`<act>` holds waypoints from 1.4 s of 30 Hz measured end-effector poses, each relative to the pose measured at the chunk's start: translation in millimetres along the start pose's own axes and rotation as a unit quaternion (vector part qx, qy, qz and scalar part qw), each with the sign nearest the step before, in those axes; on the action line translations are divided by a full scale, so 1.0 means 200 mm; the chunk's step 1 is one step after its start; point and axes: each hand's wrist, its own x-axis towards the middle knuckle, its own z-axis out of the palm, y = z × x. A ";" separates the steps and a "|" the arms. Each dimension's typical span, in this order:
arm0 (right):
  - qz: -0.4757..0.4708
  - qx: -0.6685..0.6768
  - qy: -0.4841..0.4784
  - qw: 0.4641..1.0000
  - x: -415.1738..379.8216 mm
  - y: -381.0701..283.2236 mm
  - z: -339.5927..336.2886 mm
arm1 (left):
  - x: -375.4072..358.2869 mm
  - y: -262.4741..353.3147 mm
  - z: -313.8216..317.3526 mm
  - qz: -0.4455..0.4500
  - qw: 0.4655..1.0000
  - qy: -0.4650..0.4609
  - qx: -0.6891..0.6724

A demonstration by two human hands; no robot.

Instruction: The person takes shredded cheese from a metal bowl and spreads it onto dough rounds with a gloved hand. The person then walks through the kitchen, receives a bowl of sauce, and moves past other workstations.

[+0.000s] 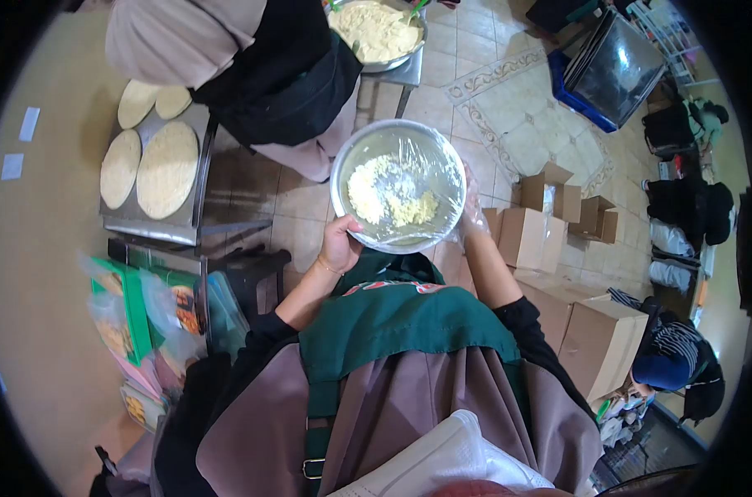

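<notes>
A round metal bowl (341, 178) is held out in front of me at waist height. Clear plastic film (434, 161) appears to stretch over it, with shiny creases. Inside lie pale yellow-white crumbly clumps, like grated cheese (415, 210). On the bowl's lower left side, my left hand (341, 243) grips the rim with the thumb on top. My right hand (473, 205), in a clear plastic glove, holds the right side; its fingers are partly hidden by the bowl.
A person in a black apron (289, 83) stands just ahead, left. Flat dough rounds (167, 170) lie on a metal table (152, 229). A big basin of pale dough-like mix (376, 31) stands beyond. Cardboard boxes (532, 238) and stacked trays in a blue crate (587, 108) are at right.
</notes>
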 end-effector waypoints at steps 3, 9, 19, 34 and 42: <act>-0.111 -0.062 0.007 0.992 0.17 0.15 -0.19 | 0.26 0.01 0.07 -0.034 0.999 -0.021 -0.013; -0.022 -0.020 0.202 0.979 0.32 -0.18 -0.42 | 0.76 0.11 0.31 -0.089 0.994 -0.046 0.040; -0.105 -0.024 0.059 0.992 0.64 -0.63 -0.32 | 1.45 0.14 0.68 -0.066 0.983 -0.078 0.152; 0.041 -0.031 -0.107 0.993 1.74 -1.13 -0.61 | 2.02 0.19 1.15 0.143 0.971 -0.024 0.191; 0.126 -0.045 -0.131 0.982 2.12 -1.07 -0.64 | 2.06 0.39 1.21 0.108 0.964 0.051 0.236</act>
